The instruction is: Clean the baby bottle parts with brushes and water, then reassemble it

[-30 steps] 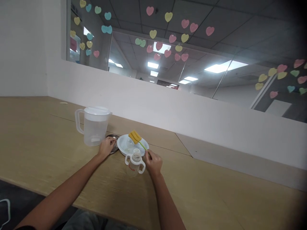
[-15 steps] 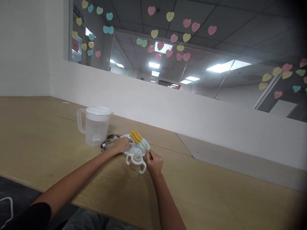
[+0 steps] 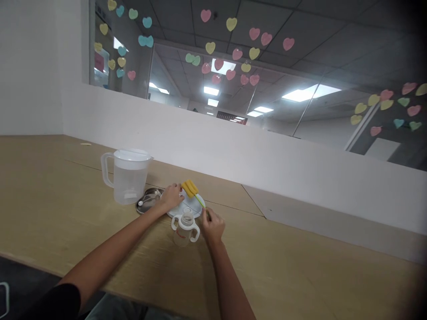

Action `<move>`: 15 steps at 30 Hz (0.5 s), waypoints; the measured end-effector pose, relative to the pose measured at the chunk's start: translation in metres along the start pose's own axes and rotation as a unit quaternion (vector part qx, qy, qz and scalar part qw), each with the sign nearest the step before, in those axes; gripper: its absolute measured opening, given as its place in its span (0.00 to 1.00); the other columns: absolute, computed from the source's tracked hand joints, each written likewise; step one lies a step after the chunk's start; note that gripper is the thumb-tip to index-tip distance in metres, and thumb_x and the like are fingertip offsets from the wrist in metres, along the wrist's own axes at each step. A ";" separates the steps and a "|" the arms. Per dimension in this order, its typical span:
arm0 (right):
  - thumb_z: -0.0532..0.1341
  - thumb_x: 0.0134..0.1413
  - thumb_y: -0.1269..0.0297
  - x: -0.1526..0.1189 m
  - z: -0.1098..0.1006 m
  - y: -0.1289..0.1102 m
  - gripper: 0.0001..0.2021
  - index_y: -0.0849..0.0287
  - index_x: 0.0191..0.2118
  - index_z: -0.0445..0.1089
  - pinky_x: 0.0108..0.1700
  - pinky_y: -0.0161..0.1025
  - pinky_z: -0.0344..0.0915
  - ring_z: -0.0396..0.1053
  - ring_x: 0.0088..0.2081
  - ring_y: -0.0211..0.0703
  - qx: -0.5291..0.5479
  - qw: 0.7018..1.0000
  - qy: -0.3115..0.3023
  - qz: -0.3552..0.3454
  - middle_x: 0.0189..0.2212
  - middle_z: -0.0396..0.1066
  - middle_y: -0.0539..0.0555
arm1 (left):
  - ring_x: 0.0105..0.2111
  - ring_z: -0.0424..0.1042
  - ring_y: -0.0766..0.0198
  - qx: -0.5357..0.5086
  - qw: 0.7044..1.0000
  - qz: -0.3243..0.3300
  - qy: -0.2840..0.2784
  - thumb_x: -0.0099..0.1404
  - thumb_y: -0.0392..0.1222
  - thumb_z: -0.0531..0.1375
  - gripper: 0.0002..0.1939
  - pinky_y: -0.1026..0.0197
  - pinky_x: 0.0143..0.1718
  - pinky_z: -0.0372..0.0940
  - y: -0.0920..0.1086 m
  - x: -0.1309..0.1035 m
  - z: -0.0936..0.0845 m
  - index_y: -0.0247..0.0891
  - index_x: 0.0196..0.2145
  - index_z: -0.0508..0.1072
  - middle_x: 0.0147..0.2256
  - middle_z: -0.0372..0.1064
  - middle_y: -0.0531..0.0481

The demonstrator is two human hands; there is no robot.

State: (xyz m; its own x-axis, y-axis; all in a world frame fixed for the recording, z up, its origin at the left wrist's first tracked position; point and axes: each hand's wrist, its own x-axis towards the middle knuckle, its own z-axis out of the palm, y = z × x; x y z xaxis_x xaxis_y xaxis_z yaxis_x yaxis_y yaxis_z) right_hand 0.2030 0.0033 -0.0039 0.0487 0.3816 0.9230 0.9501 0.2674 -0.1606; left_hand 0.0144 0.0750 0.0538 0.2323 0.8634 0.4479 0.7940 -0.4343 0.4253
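Observation:
My right hand (image 3: 213, 225) is closed round the green handle of a sponge brush (image 3: 190, 188) with a yellow head, which is held tilted above a white plate (image 3: 195, 212). Over the plate's left side, my left hand (image 3: 171, 197) has its fingers curled together close to the yellow sponge. A small clear thing seems to be at those fingertips, too small to name. In front of the plate stands a clear baby bottle (image 3: 184, 232) with two white handles, upright and without a lid.
A lidded clear plastic pitcher (image 3: 130, 182) stands left of the plate. Between them lies a shiny metal tray (image 3: 143, 207) with a small white item (image 3: 140, 203) on it. Behind the wooden table (image 3: 283, 258) rises a white wall (image 3: 187, 138) with a window above.
My left hand has risen from low over the plate to beside the yellow sponge head. My right hand still grips the brush in much the same place. The view has shifted slightly.

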 end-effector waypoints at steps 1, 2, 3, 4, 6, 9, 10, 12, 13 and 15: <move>0.51 0.59 0.58 0.000 0.000 0.000 0.18 0.61 0.30 0.73 0.24 0.32 0.50 0.61 0.17 0.34 0.001 1.000 0.001 0.008 0.15 0.67 0.50 | 0.42 0.67 0.57 -0.010 1.000 0.002 0.026 0.56 0.38 0.56 0.12 0.58 0.45 0.59 -0.003 -0.005 -0.006 0.35 0.39 0.67 0.40 0.67 0.43; 0.51 0.60 0.58 0.000 0.000 0.000 0.18 0.61 0.30 0.74 0.24 0.32 0.50 0.61 0.18 0.34 0.001 1.000 0.000 0.012 0.16 0.67 0.51 | 0.42 0.66 0.58 -0.034 0.998 0.000 0.056 0.58 0.39 0.54 0.12 0.59 0.45 0.59 -0.008 -0.011 -0.010 0.35 0.41 0.66 0.41 0.67 0.44; 0.51 0.60 0.57 0.000 0.000 0.000 0.18 0.61 0.30 0.74 0.24 0.32 0.50 0.61 0.18 0.34 0.001 1.000 -0.002 0.011 0.16 0.68 0.51 | 0.41 0.66 0.60 -0.084 0.993 -0.006 0.087 0.58 0.40 0.52 0.12 0.59 0.44 0.59 -0.013 -0.016 -0.013 0.36 0.40 0.65 0.40 0.67 0.46; 0.51 0.59 0.58 0.000 0.000 0.000 0.18 0.61 0.29 0.74 0.24 0.32 0.50 0.61 0.18 0.34 0.002 1.000 -0.003 0.003 0.16 0.68 0.51 | 0.39 0.67 0.61 -0.158 0.980 -0.016 0.117 0.58 0.41 0.51 0.12 0.60 0.42 0.60 -0.018 -0.021 -0.014 0.36 0.39 0.65 0.38 0.67 0.47; 0.52 0.59 0.58 -0.001 0.000 0.001 0.17 0.61 0.29 0.74 0.25 0.32 0.50 0.62 0.18 0.34 0.006 1.000 -0.008 -0.028 0.17 0.69 0.51 | 0.33 0.67 0.63 -0.311 0.938 -0.039 0.152 0.58 0.44 0.49 0.12 0.62 0.37 0.61 -0.029 -0.028 -0.011 0.36 0.36 0.66 0.33 0.68 0.49; 0.53 0.58 0.60 -0.002 -0.003 0.001 0.16 0.60 0.27 0.74 0.25 0.32 0.51 0.62 0.18 0.33 0.024 0.997 -0.015 -0.071 0.17 0.69 0.51 | 0.29 0.67 0.64 -0.408 0.899 -0.060 0.146 0.59 0.49 0.45 0.18 0.63 0.31 0.62 -0.039 -0.031 -0.001 0.35 0.35 0.67 0.31 0.68 0.49; 0.53 0.57 0.60 -0.001 -0.004 0.001 0.16 0.60 0.26 0.74 0.26 0.32 0.51 0.62 0.18 0.33 0.031 0.996 -0.016 -0.078 0.17 0.69 0.51 | 0.30 0.67 0.64 -0.413 0.898 -0.059 0.142 0.60 0.51 0.45 0.20 0.63 0.31 0.63 -0.040 -0.031 0.001 0.34 0.37 0.67 0.31 0.69 0.49; 0.54 0.57 0.61 0.000 -0.007 0.001 0.15 0.61 0.26 0.73 0.26 0.32 0.52 0.62 0.18 0.33 0.040 0.995 -0.009 -0.087 0.17 0.70 0.51 | 0.34 0.68 0.63 -0.432 0.890 -0.044 0.137 0.60 0.55 0.47 0.23 0.63 0.35 0.63 -0.039 -0.032 0.003 0.34 0.40 0.68 0.35 0.70 0.47; 0.54 0.56 0.62 0.001 -0.009 0.002 0.14 0.61 0.26 0.73 0.26 0.32 0.52 0.62 0.19 0.33 0.042 0.995 -0.004 -0.091 0.18 0.70 0.51 | 0.36 0.69 0.62 -0.440 0.887 -0.032 0.136 0.60 0.57 0.48 0.24 0.63 0.37 0.63 -0.037 -0.033 0.002 0.34 0.42 0.69 0.38 0.70 0.47; 0.55 0.56 0.62 0.003 -0.012 0.002 0.14 0.61 0.25 0.72 0.26 0.33 0.52 0.62 0.19 0.34 0.044 0.994 0.003 -0.100 0.18 0.70 0.51 | 0.41 0.68 0.61 -0.447 0.884 -0.012 0.137 0.61 0.57 0.49 0.26 0.62 0.42 0.62 -0.034 -0.036 0.000 0.34 0.45 0.68 0.43 0.69 0.45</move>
State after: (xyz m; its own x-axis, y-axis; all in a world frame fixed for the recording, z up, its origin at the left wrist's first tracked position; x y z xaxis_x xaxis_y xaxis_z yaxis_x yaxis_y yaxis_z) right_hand 0.2083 -0.0057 0.0026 -0.1373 0.3084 0.9413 0.9101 0.4143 -0.0030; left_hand -0.0212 0.0590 0.0231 -0.0201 0.8340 0.5514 0.0070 -0.5514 0.8342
